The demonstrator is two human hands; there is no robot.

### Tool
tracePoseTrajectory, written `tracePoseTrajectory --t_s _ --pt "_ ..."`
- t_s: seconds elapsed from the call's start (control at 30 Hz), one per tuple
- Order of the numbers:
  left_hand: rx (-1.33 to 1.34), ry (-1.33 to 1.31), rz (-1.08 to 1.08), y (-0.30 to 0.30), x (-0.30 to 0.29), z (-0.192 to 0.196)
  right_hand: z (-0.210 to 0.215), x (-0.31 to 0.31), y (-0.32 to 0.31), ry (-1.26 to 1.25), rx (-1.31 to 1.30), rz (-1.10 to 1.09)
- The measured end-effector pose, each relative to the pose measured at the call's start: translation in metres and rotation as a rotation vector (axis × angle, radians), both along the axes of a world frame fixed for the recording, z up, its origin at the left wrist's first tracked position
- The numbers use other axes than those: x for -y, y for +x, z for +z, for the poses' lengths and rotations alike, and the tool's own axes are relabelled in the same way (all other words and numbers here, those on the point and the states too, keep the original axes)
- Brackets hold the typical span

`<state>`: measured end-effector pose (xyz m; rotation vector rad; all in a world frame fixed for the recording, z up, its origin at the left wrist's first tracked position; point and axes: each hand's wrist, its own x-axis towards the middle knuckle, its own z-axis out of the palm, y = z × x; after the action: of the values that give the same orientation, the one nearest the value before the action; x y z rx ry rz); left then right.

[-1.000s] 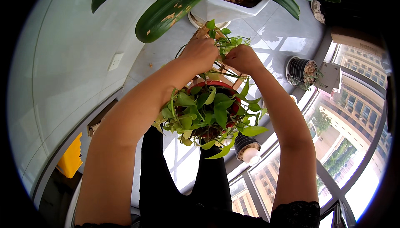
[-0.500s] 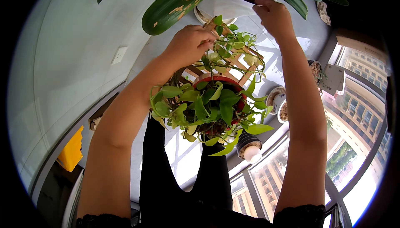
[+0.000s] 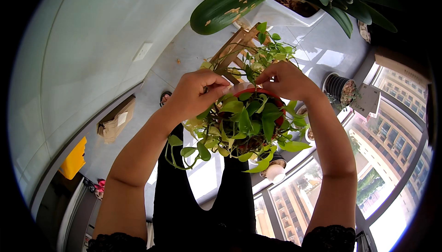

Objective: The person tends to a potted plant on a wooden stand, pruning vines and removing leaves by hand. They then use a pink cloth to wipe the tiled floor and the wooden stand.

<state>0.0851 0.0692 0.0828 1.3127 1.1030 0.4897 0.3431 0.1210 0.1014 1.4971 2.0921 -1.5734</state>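
One left hand (image 3: 191, 92) and one right hand (image 3: 290, 81) pinch narrowly near the red pot (image 3: 268, 94), their hold unclear

Sunlight (image 3: 331, 57) patches grey floor tiles (image 3: 192, 57) beside large windows (image 3: 391, 130)

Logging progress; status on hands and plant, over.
Left hand, right hand: near red pot, grip unclear. Leafy plant: in pot, spilling over. Vines cross wooden stand beyond.

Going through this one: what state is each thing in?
Left hand: fingers bent, near the pot rim
Right hand: fingers bent, near the rim
Leafy plant: potted, stems trailing
Red pot: planted, partly hidden by leaves
Big leaf: green, brown-blotched
Wooden slats: partly covered by vines
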Motion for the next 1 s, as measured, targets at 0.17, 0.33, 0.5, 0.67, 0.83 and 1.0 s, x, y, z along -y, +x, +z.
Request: tracePoseTrajectory --t_s 0.17,0.33,0.5,0.67,0.83,1.0 --pt "0.041 -0.030 0.028 -0.005 0.007 0.006 0.023 0.005 -0.008 -0.102 0.087 -0.040" --pt "0.043 0.014 0.031 -0.011 0.012 0.010 0.019 0.025 -0.005 0.158 0.054 -0.039" --pt "0.019 0.018 0.098 -0.022 0.022 0.010 0.023 0.025 -0.008 0.198 -0.009 -0.089" --pt "0.012 0.011 0.328 -0.048 0.037 -0.002 0.038 0.030 -0.007 0.410 0.063 -0.133" --pt "0.068 -0.328 0.488 -0.065 0.057 0.007 0.095 0.066 -0.055 0.486 -0.123 -0.157" --pt "-0.002 -0.522 0.223 -0.055 0.080 0.008 0.119 0.140 -0.105 0.472 -0.322 -0.370"
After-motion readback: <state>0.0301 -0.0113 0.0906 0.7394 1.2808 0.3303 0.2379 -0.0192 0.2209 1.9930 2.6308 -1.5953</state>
